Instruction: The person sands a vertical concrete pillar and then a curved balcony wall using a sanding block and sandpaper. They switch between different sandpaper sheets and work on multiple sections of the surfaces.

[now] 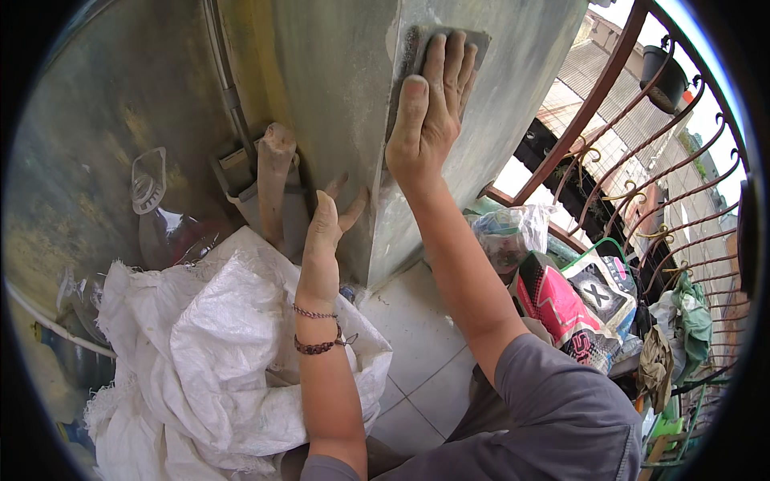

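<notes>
My right hand (427, 132) lies flat on a dark grey rectangle that looks like a sheet of sandpaper (480, 45), pressing it against the grey-green pillar (517, 88). Its fingers point up along the sheet and the thumb rests on the side near the corner. Lower and to the left, my left hand (325, 228) holds nothing, with its fingers apart. Its fingertips are close to the pillar's left face; whether they touch is hard to tell. Both hands look dusty.
A white woven sack (200, 337) spreads beneath my left forearm. Behind it stand a clear plastic jug (164, 228), a grey bin (245, 200) and a wooden stick (275, 176). Packed bags (553, 301) lie right, beside a metal railing (618, 180). White tiles (421, 321) cover the floor.
</notes>
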### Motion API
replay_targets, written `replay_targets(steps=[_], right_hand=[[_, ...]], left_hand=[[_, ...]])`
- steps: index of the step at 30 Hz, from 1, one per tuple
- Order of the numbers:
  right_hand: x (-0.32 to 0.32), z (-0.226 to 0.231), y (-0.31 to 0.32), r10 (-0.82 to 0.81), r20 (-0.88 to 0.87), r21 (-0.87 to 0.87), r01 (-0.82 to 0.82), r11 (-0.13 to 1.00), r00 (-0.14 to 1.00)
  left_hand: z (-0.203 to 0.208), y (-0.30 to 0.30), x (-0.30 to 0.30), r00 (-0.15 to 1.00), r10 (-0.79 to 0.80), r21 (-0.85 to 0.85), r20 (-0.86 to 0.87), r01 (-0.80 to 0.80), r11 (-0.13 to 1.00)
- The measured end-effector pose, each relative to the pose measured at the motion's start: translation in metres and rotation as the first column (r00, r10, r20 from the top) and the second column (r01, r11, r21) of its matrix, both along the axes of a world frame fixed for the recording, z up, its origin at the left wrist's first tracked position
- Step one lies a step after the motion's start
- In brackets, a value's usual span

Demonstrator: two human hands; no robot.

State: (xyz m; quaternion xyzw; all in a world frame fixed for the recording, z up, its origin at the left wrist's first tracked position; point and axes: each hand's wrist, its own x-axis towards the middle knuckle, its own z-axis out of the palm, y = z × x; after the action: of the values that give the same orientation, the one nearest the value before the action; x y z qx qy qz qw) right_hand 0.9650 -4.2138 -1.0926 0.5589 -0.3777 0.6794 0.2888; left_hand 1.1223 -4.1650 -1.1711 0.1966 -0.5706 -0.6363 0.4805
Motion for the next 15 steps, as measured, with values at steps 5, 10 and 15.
replay_targets(steps=[5, 10, 15], right_hand=[[0.016, -0.266, 0.028, -0.108, 0.112, 0.299, 0.070, 0.952, 0.988], [0.005, -0.155, 0.003, -0.059, 0.106, 0.119, 0.047, 0.992, 0.993], [-0.006, 0.038, -0.004, -0.141, 0.005, -0.090, 0.141, 0.986, 0.990]], left_hand=[[-0.017, 0.006, -0.011, 0.996, 0.040, -0.019, 0.083, -0.038, 0.999], [-0.042, 0.008, -0.017, 0.999, 0.050, -0.082, 0.012, -0.049, 0.995], [-0.041, 0.014, -0.015, 0.987, 0.153, -0.028, 0.049, -0.152, 0.988]])
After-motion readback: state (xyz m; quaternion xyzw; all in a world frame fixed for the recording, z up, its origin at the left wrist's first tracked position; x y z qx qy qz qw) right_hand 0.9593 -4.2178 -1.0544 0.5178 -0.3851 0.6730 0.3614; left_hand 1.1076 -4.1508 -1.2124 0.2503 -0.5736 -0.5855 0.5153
